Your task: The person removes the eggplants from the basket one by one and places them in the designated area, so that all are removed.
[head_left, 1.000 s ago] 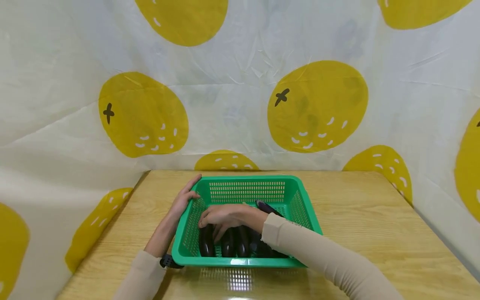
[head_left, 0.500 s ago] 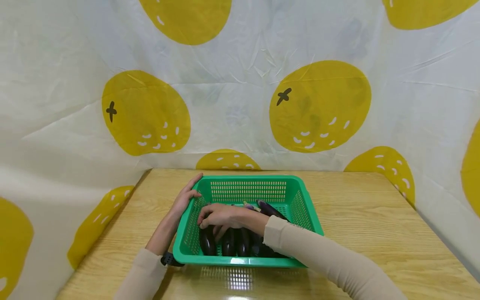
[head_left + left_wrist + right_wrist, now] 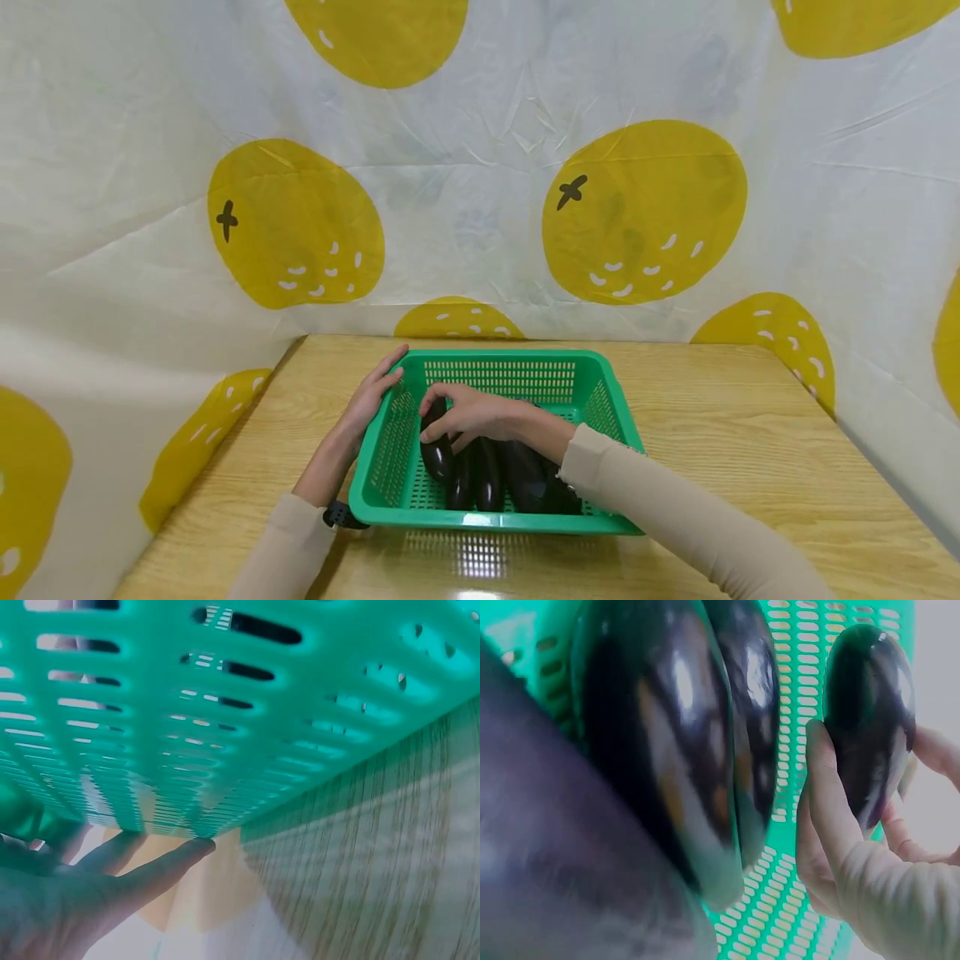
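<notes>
A green plastic basket (image 3: 525, 523) with slotted walls stands on the table, several dark eggplants (image 3: 489, 479) lying inside. My right hand (image 3: 483, 412) reaches in and grips the leftmost eggplant (image 3: 437, 458), which is tilted with its upper end raised in the fingers. In the right wrist view, thumb and fingers close around this eggplant (image 3: 866, 712), apart from the other eggplants (image 3: 652, 712). My left hand (image 3: 367, 400) holds the basket's left rim, thumb over the edge. The left wrist view has its fingers (image 3: 169, 874) stretched along the outer side of the basket wall (image 3: 142, 742).
The wooden table (image 3: 712, 417) extends to both sides of the basket. A white cloth (image 3: 465, 225) with yellow fruit prints hangs behind it and at the sides. A dark watch (image 3: 345, 515) on the left wrist sits near the basket's front left corner.
My right hand has moved up and to the right with the leftmost eggplant, tilting it away from the basket's left wall. The left hand stays at the rim.
</notes>
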`<state>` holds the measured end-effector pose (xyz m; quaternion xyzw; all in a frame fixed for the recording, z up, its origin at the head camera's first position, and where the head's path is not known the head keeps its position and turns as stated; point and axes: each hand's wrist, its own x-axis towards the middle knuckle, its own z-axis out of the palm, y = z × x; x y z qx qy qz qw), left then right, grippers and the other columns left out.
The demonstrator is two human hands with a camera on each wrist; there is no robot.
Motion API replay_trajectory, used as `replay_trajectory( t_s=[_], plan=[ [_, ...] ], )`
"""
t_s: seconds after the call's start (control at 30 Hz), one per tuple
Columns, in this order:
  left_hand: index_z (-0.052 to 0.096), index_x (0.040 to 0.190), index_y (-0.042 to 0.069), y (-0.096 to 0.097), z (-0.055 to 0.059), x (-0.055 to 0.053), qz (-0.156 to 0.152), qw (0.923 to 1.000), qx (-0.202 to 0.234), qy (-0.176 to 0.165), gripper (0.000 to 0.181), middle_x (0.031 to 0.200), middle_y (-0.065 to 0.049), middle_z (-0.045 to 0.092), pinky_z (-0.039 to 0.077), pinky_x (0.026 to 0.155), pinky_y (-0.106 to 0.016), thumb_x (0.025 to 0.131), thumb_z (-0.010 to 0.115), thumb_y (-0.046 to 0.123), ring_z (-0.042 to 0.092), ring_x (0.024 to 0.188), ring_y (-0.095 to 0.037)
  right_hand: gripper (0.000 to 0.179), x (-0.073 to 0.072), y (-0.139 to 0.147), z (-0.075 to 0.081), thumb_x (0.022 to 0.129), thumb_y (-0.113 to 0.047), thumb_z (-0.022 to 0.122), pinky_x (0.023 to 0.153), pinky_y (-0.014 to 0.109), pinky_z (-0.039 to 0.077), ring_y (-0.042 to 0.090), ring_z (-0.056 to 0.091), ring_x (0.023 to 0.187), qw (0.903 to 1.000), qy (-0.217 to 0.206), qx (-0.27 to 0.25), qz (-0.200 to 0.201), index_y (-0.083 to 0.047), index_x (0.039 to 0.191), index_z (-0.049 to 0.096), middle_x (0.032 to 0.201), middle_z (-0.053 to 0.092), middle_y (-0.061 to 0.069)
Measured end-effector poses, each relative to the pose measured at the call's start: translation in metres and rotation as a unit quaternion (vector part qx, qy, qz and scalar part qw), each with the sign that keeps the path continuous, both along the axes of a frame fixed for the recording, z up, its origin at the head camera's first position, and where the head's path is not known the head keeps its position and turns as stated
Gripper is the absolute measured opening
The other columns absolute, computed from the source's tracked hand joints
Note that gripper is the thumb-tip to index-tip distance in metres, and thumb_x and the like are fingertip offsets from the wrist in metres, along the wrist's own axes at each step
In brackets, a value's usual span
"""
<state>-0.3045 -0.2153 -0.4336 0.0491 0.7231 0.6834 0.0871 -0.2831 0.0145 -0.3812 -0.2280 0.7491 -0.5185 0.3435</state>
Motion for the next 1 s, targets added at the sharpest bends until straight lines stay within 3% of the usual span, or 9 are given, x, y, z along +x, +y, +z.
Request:
replay_trajectory(
  t_s=[0.17,0.33,0.47,0.7,1.0],
  plan=[
    [0.028,0.165,0.029,0.001,-0.001,-0.001,0.002,0.9998,-0.009,0.015,0.052,0.173,0.001,0.021,0.020,0.125,-0.048,0.114,0.035,0.034,0.024,0.155,-0.026,0.038,-0.004,0.017,0.007,0.094,-0.013,0.075,0.075,0.038,0.058,0.020,0.061,0.085,0.9998,0.010,-0.008,-0.015,-0.008,0.129,0.060,0.144,0.047,0.011],
    [0.030,0.165,0.029,0.001,-0.001,-0.002,0.010,0.9993,-0.022,0.028,0.051,0.174,0.002,0.019,0.013,0.127,-0.049,0.114,0.033,0.035,0.018,0.158,-0.025,0.041,-0.006,0.030,0.019,0.095,-0.014,0.073,0.074,0.035,0.056,0.020,0.060,0.090,0.9994,0.022,-0.022,-0.015,-0.013,0.135,0.061,0.141,0.054,0.012],
    [0.032,0.164,0.028,0.001,-0.001,-0.001,0.020,0.9991,-0.024,0.031,0.050,0.174,0.003,0.021,0.011,0.128,-0.048,0.114,0.032,0.033,0.016,0.159,-0.023,0.042,-0.006,0.042,0.032,0.096,-0.014,0.073,0.072,0.033,0.051,0.022,0.058,0.095,0.9989,0.029,-0.032,-0.018,-0.016,0.137,0.062,0.136,0.058,0.014],
    [0.031,0.164,0.028,-0.002,-0.002,0.001,0.019,0.9994,-0.009,0.026,0.050,0.174,0.004,0.021,0.010,0.130,-0.048,0.115,0.032,0.033,0.015,0.160,-0.022,0.045,-0.001,0.067,0.053,0.098,-0.016,0.070,0.081,0.037,0.053,0.029,0.052,0.120,0.9970,0.045,-0.058,-0.023,-0.017,0.142,0.059,0.148,0.047,0.014],
    [0.029,0.165,0.031,-0.002,-0.001,0.001,0.010,0.9998,-0.006,0.018,0.051,0.174,0.004,0.020,0.012,0.128,-0.050,0.114,0.033,0.035,0.017,0.160,-0.024,0.046,0.003,0.105,0.069,0.099,-0.015,0.066,0.086,0.040,0.054,0.030,0.055,0.117,0.9917,0.074,-0.090,-0.055,-0.016,0.144,0.057,0.148,0.046,0.015]
  ],
)
